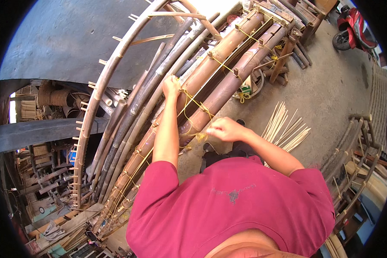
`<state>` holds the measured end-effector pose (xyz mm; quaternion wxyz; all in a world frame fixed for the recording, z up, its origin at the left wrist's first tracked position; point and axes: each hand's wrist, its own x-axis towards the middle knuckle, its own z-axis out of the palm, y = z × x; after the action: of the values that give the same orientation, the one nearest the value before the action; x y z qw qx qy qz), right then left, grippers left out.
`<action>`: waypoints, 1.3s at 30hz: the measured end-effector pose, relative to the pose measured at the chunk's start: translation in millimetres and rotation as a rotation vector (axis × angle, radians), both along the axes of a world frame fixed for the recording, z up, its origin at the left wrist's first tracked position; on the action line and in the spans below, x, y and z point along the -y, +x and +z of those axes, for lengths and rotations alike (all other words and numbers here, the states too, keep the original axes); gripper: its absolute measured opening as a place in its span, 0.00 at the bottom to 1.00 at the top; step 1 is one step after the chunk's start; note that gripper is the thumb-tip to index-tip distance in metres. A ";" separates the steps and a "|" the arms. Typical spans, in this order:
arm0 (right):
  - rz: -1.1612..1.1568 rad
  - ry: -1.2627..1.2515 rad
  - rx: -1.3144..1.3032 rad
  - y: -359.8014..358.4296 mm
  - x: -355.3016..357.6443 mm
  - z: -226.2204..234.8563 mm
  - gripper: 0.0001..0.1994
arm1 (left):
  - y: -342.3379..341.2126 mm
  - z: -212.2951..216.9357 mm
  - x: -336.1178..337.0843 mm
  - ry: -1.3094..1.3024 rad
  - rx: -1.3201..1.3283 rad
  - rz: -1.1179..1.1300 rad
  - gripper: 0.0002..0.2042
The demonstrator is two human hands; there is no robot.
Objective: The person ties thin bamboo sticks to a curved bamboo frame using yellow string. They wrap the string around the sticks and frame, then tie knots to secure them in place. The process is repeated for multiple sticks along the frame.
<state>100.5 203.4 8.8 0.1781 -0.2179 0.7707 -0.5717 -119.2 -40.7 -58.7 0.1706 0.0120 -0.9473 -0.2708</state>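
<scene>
Two thick brown bamboo poles, the far one (222,50) and the near one (221,91), lie side by side with dark slats between them. Small wooden pegs stand along both, and yellow cord (192,99) crosses from one pole to the other. My left hand (172,87) is closed at the far pole, with yellow cord showing at its fingers. Beside the near pole, my right hand (225,129) is closed on the cord. A loose yellow bunch (201,137) hangs by its fingertips.
A curved bamboo piece with pegs (99,86) and several long poles (148,101) lie left of the work. Thin pale sticks (284,129) rest on the concrete floor at right. Bamboo frames (357,163) stand farther right, and a red motorcycle (356,30) is at the back.
</scene>
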 end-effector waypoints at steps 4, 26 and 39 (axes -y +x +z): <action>-0.529 -0.891 0.182 20.5 -19.9 -21.7 0.10 | -27.7 46.1 55.6 -0.189 0.184 -0.320 0.11; -0.140 0.339 -0.409 -23.1 272.9 39.6 0.23 | 225.8 19.3 112.9 0.108 0.102 -0.276 0.16; 0.295 0.198 -0.565 62.4 161.9 -51.0 0.21 | 226.3 55.4 104.2 0.215 0.332 -0.166 0.12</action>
<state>162.9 41.5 -42.2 0.0585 -0.4588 0.8015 -0.3790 107.1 -145.0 -3.3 -0.0127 -0.0034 -0.9258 -0.3777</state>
